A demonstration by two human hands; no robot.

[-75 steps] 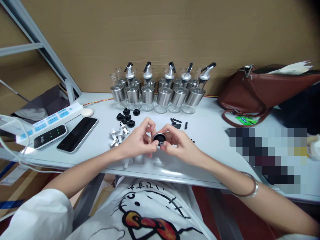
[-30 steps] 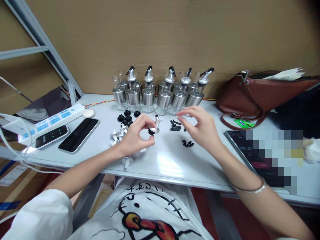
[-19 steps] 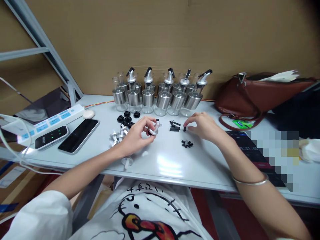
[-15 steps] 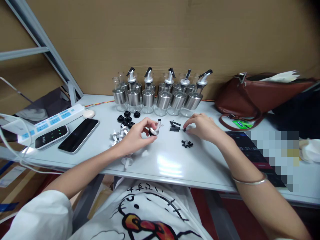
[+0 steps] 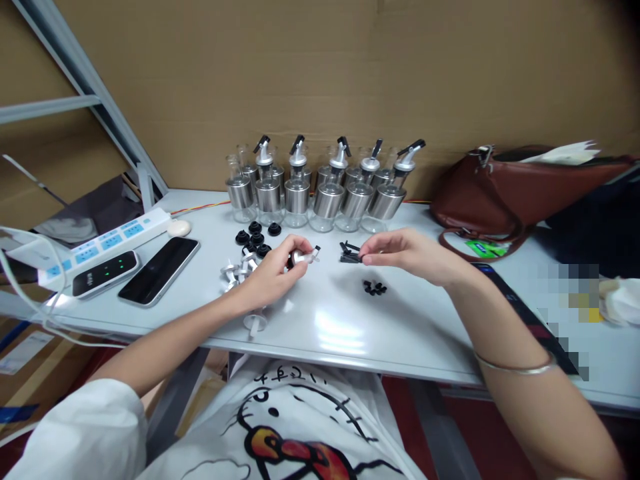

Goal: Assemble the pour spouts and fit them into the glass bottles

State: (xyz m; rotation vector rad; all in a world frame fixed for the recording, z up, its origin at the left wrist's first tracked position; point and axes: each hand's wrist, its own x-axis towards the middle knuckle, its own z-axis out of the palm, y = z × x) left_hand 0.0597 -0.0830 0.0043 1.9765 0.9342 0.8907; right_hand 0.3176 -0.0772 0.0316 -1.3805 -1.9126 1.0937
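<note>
My left hand [image 5: 281,270] is closed around a silver bottle pourer [image 5: 303,257], whose spout points right and carries a small black tip. The thumb and fingers of my right hand [image 5: 400,257] pinch a small black part [image 5: 361,259], mostly covered by the fingertips. Right beside those fingertips lies a little pile of black levers [image 5: 349,251]. Nearer to me, several small black pieces [image 5: 375,288] form a cluster. Left of my left hand are black stoppers [image 5: 256,238] and silver and clear pourer parts [image 5: 231,273], partly hidden by the hand and wrist.
Glass bottles with steel sleeves [image 5: 329,200] stand in rows at the back, several with pourers fitted. On the left are a phone [image 5: 160,272], a black device [image 5: 106,273] and a power strip [image 5: 105,243]. A brown bag [image 5: 525,193] and a dark tablet [image 5: 520,307] lie right.
My right hand has moved left with the small black part, up to the black levers. My left hand has turned the pourer so its spout tips lower to the right.
</note>
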